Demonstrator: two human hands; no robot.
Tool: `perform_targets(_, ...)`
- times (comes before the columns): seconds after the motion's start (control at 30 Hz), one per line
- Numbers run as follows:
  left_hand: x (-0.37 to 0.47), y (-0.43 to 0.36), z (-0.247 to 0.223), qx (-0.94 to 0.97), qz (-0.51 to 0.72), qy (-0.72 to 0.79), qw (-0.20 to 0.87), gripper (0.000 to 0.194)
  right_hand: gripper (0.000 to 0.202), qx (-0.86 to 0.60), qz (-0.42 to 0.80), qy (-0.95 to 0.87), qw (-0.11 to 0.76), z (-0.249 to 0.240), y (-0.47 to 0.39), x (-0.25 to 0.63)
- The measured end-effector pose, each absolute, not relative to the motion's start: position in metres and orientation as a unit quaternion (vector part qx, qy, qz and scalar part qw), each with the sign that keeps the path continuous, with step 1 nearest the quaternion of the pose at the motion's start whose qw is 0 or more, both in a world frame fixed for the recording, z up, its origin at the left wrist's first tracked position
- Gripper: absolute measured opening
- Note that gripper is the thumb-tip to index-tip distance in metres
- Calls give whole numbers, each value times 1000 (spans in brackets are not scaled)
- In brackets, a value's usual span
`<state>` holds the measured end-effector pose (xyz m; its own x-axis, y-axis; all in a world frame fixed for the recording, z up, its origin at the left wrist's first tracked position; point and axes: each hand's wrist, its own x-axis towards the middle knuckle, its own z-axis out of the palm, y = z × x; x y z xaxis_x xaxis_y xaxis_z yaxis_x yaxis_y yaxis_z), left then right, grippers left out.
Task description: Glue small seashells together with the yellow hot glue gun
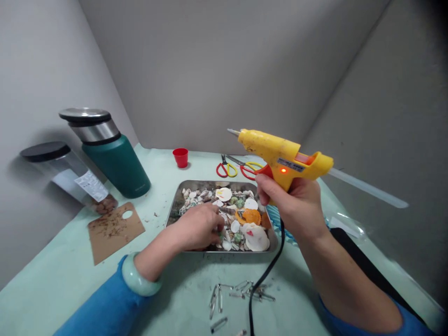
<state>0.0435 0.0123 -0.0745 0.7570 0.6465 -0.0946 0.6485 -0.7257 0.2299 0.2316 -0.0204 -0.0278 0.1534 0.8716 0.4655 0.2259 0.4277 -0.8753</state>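
Note:
My right hand (299, 205) grips a yellow hot glue gun (273, 147) by its handle, raised above the table with the metal nozzle aimed left. A translucent glue stick (371, 189) pokes out of its back, and a small red light glows on its side. My left hand (201, 226) reaches down into a metal tray (221, 182) of mixed seashells (235, 227), its fingers curled among them. Whatever those fingertips hold, if anything, is hidden. Large white shells (256, 237) and orange pieces (250, 216) lie on the tray's right side.
Scattered safety pins (220, 298) lie in front of the tray, crossed by the gun's black cord (268, 270). Behind it are a red cup (181, 157) and scissors (227, 169). At left stand a green bottle (117, 163), a clear jar (75, 177) and a brown card (117, 233).

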Motion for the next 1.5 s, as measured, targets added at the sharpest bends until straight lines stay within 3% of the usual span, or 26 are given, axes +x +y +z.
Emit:
perform_targets(0.33, 10, 41, -66, 876, 20, 469, 108, 25, 15, -460, 272, -589, 606, -28, -21, 232)
perform_targets(0.57, 26, 20, -62, 920, -39, 359, 154, 22, 14, -461, 270, -597, 598, -31, -20, 232)
perform_targets(1.0, 31, 15, -67, 913, -100, 384, 97, 19, 17, -463, 286, -608, 578, -29, -23, 230)
perform_targets(1.3, 32, 18, -65, 891, -98, 399, 194, 17, 15, -476, 286, -601, 575, -30, -22, 229)
perform_targets(1.5, 26, 26, -67, 865, -1, 416, 279, 15, 17, -475, 284, -601, 576, -32, -22, 229)
